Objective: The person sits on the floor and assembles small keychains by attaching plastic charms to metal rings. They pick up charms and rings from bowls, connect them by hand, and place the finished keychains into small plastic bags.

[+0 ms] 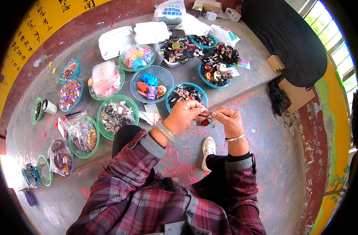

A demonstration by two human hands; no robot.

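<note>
My left hand (183,116), with a pale bangle at its wrist, and my right hand (228,122), with a silver bangle, meet in front of me. Both have thumb and fingers pinched together. Between them is a small dark hair tie, mostly hidden by the fingers; a dark red piece (205,122) hangs just below, with a bit of green beside it. Right behind my left hand is a blue bowl of dark hair ties (185,87). A clear bowl (136,84) farther left holds blue, orange and purple hair accessories.
Several bowls of hair accessories stand left on the raised grey ledge, including a green bowl (134,105) and a bowl of colourful beads (70,94). Another blue bowl (200,74) stands farther back. Red scraps (183,171) litter the floor around my shoe (208,150). A black bag (279,96) lies at right.
</note>
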